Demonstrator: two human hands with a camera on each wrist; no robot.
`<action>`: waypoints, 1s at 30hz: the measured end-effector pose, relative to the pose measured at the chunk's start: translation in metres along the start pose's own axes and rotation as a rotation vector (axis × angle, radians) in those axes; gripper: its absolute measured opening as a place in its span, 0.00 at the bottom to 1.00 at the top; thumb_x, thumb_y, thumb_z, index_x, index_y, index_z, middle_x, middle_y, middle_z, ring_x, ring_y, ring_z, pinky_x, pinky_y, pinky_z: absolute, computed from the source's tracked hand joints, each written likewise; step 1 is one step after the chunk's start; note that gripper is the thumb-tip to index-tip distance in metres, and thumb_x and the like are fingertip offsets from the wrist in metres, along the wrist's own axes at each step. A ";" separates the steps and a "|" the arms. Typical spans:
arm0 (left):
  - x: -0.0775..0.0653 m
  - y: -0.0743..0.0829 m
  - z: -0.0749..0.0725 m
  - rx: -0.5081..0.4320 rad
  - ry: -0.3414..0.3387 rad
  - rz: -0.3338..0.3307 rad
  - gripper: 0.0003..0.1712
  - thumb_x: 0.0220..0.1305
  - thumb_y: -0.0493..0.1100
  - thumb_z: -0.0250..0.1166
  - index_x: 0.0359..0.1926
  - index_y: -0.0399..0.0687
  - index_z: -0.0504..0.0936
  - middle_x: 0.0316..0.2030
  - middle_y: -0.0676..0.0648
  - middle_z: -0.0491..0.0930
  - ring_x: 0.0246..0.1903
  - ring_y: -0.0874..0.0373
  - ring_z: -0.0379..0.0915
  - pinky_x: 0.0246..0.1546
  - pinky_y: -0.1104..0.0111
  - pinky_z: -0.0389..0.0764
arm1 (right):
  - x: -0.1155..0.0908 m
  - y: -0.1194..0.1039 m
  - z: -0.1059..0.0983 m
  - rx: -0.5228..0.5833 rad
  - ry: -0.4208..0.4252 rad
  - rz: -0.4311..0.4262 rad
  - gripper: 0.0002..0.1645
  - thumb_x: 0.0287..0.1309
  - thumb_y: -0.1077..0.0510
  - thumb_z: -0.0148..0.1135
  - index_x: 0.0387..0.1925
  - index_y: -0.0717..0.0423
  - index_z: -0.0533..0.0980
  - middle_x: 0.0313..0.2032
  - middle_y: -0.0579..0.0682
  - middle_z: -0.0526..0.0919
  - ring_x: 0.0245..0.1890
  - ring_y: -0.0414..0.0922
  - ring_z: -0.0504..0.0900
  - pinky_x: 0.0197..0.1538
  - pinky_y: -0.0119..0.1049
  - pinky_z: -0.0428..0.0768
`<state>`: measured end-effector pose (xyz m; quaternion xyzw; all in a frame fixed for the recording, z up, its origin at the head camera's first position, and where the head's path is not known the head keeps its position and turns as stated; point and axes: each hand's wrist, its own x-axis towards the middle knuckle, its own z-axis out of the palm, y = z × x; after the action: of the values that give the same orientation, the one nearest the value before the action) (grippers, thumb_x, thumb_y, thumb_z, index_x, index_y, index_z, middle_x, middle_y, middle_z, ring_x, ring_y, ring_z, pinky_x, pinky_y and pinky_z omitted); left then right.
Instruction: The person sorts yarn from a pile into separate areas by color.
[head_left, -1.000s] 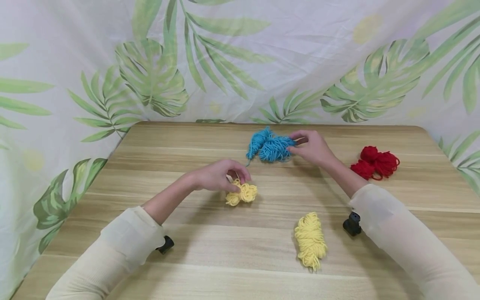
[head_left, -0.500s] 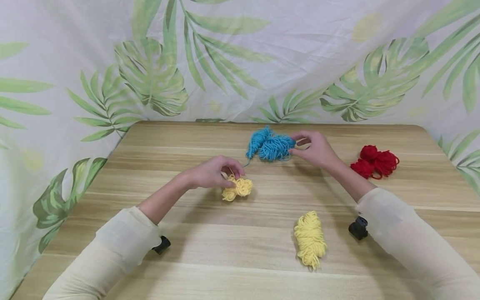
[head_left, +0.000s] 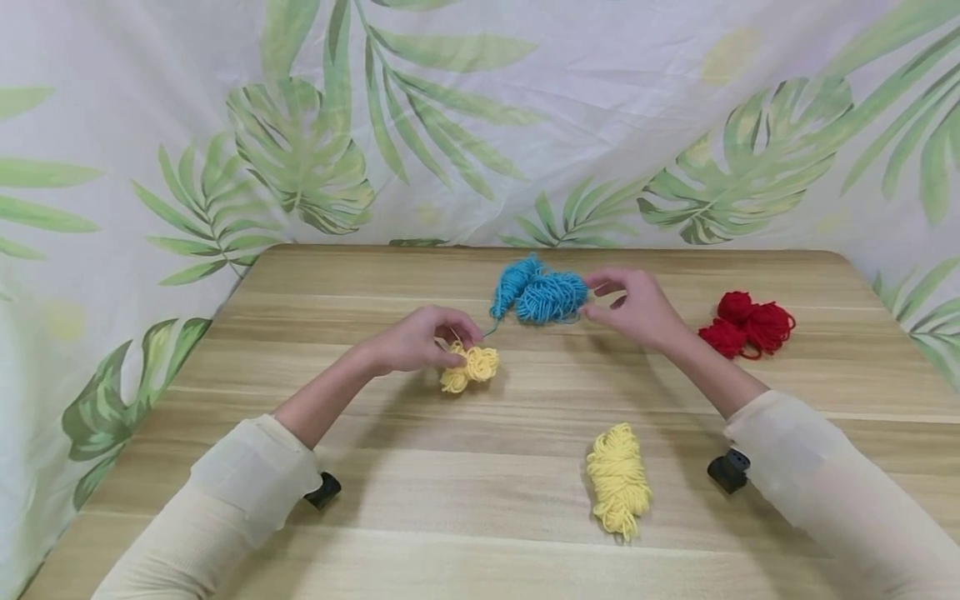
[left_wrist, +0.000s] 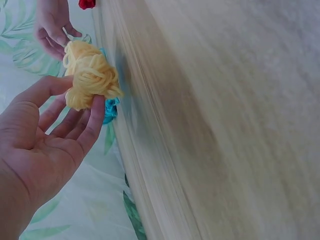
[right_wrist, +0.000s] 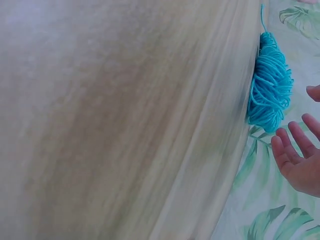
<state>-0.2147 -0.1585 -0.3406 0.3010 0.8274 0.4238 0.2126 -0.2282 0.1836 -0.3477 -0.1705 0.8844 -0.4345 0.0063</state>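
Left hand [head_left: 422, 340] and its pinched small yellow bundle [head_left: 482, 364] have shifted forward; right hand [head_left: 637, 308], fingers loosely spread, has backed off blue yarn [head_left: 552, 297] just left of it. Bundle looks light, squashy; best gripped round its middle.

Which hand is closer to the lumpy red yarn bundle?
The right hand: in the head view it is left of the red bundle, beside the lumpy blue yarn. The left hand is farther left, holding the small pale-yellow yarn bundle.
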 end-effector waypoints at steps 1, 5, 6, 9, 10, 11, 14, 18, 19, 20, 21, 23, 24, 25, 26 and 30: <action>0.000 -0.001 0.000 0.003 0.005 0.000 0.18 0.62 0.24 0.68 0.53 0.28 0.81 0.42 0.41 0.83 0.44 0.50 0.77 0.49 0.59 0.80 | -0.001 -0.001 0.000 -0.003 0.000 -0.003 0.24 0.62 0.63 0.71 0.59 0.68 0.79 0.57 0.65 0.83 0.58 0.61 0.80 0.56 0.56 0.82; -0.001 -0.003 -0.003 0.014 0.033 -0.007 0.18 0.61 0.25 0.68 0.53 0.28 0.81 0.42 0.41 0.83 0.43 0.50 0.78 0.47 0.61 0.81 | -0.007 -0.002 -0.001 0.003 -0.008 -0.012 0.24 0.62 0.62 0.71 0.58 0.69 0.79 0.56 0.66 0.83 0.58 0.61 0.79 0.56 0.56 0.81; -0.001 -0.004 -0.004 0.018 0.040 -0.009 0.18 0.62 0.25 0.68 0.53 0.29 0.82 0.42 0.41 0.83 0.43 0.50 0.78 0.47 0.61 0.81 | -0.008 -0.002 -0.002 0.007 -0.013 -0.009 0.24 0.62 0.62 0.71 0.57 0.69 0.79 0.56 0.67 0.83 0.58 0.60 0.80 0.56 0.56 0.81; -0.002 -0.007 -0.007 0.023 0.055 -0.011 0.18 0.62 0.26 0.68 0.53 0.28 0.81 0.43 0.40 0.82 0.44 0.49 0.78 0.48 0.59 0.81 | -0.012 -0.001 -0.003 0.028 -0.033 -0.002 0.24 0.63 0.62 0.71 0.58 0.70 0.79 0.56 0.68 0.83 0.58 0.60 0.80 0.58 0.57 0.80; -0.002 -0.008 -0.008 0.024 0.059 -0.011 0.18 0.62 0.26 0.67 0.53 0.28 0.81 0.43 0.40 0.82 0.45 0.49 0.78 0.49 0.59 0.81 | -0.014 -0.001 -0.003 0.036 -0.040 0.001 0.25 0.63 0.62 0.71 0.58 0.70 0.79 0.56 0.68 0.83 0.59 0.60 0.80 0.58 0.57 0.80; -0.002 -0.008 -0.010 0.024 0.062 -0.012 0.18 0.62 0.26 0.67 0.53 0.28 0.81 0.44 0.40 0.82 0.45 0.49 0.78 0.49 0.58 0.81 | -0.016 -0.001 -0.004 0.042 -0.046 0.004 0.25 0.63 0.62 0.71 0.58 0.70 0.79 0.57 0.68 0.82 0.59 0.60 0.80 0.59 0.57 0.80; -0.003 -0.012 -0.013 0.019 0.069 -0.016 0.18 0.62 0.25 0.67 0.53 0.28 0.81 0.44 0.39 0.82 0.45 0.48 0.78 0.50 0.57 0.81 | -0.020 0.000 -0.004 0.056 -0.054 0.002 0.25 0.63 0.63 0.71 0.59 0.70 0.78 0.57 0.68 0.82 0.59 0.61 0.80 0.59 0.58 0.79; -0.005 -0.017 -0.015 0.011 0.085 -0.028 0.17 0.62 0.25 0.67 0.53 0.29 0.81 0.44 0.40 0.82 0.45 0.49 0.78 0.50 0.57 0.81 | -0.024 0.002 -0.004 0.067 -0.055 -0.006 0.24 0.62 0.64 0.71 0.57 0.70 0.79 0.54 0.68 0.84 0.56 0.60 0.82 0.56 0.49 0.83; -0.006 -0.018 -0.016 0.010 0.088 -0.030 0.17 0.62 0.25 0.67 0.53 0.30 0.82 0.44 0.40 0.82 0.46 0.48 0.78 0.49 0.58 0.81 | -0.025 0.002 -0.004 0.073 -0.056 -0.007 0.23 0.62 0.65 0.71 0.57 0.70 0.79 0.53 0.68 0.84 0.55 0.59 0.82 0.55 0.45 0.83; -0.006 -0.018 -0.016 0.009 0.093 -0.032 0.17 0.62 0.25 0.67 0.53 0.29 0.81 0.44 0.39 0.82 0.46 0.48 0.78 0.49 0.59 0.81 | -0.026 0.001 -0.004 0.077 -0.058 -0.010 0.23 0.62 0.65 0.72 0.56 0.70 0.80 0.52 0.68 0.84 0.54 0.59 0.83 0.53 0.41 0.84; -0.006 -0.019 -0.017 0.009 0.099 -0.036 0.17 0.62 0.25 0.67 0.53 0.29 0.81 0.44 0.39 0.82 0.46 0.48 0.78 0.48 0.61 0.81 | -0.027 0.001 -0.004 0.079 -0.061 -0.013 0.22 0.62 0.65 0.71 0.56 0.70 0.80 0.51 0.68 0.85 0.53 0.59 0.83 0.51 0.36 0.84; -0.006 -0.020 -0.018 0.007 0.109 -0.041 0.17 0.63 0.25 0.67 0.53 0.28 0.81 0.44 0.39 0.82 0.46 0.48 0.79 0.47 0.64 0.81 | -0.029 0.001 -0.004 0.088 -0.068 -0.011 0.21 0.62 0.65 0.72 0.55 0.70 0.80 0.50 0.67 0.85 0.52 0.59 0.84 0.48 0.30 0.82; -0.007 -0.020 -0.018 0.008 0.116 -0.042 0.17 0.62 0.25 0.67 0.53 0.28 0.81 0.44 0.38 0.82 0.46 0.48 0.79 0.47 0.65 0.81 | -0.030 0.001 -0.005 0.090 -0.072 -0.011 0.21 0.62 0.65 0.72 0.54 0.71 0.80 0.50 0.67 0.85 0.52 0.59 0.84 0.48 0.29 0.82; -0.007 -0.021 -0.019 0.011 0.124 -0.042 0.18 0.62 0.24 0.67 0.53 0.28 0.81 0.44 0.38 0.82 0.46 0.48 0.79 0.46 0.66 0.81 | -0.030 0.001 -0.005 0.091 -0.078 -0.008 0.21 0.62 0.65 0.72 0.54 0.71 0.80 0.50 0.67 0.85 0.51 0.58 0.84 0.48 0.28 0.82; -0.007 -0.021 -0.020 0.014 0.131 -0.045 0.18 0.62 0.24 0.67 0.53 0.28 0.81 0.44 0.38 0.82 0.46 0.47 0.79 0.46 0.66 0.81 | -0.031 0.002 -0.005 0.092 -0.083 -0.005 0.21 0.62 0.64 0.72 0.54 0.71 0.80 0.49 0.67 0.85 0.51 0.58 0.84 0.48 0.28 0.82; -0.010 -0.024 -0.023 0.025 0.146 -0.052 0.19 0.61 0.24 0.67 0.54 0.28 0.81 0.45 0.37 0.82 0.46 0.46 0.79 0.48 0.65 0.80 | -0.034 0.003 -0.005 0.102 -0.100 0.006 0.21 0.62 0.64 0.72 0.53 0.71 0.80 0.49 0.67 0.85 0.49 0.53 0.85 0.49 0.29 0.82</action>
<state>-0.2289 -0.1890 -0.3467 0.2505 0.8534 0.4285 0.1590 -0.1981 0.2001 -0.3517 -0.1890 0.8601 -0.4699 0.0605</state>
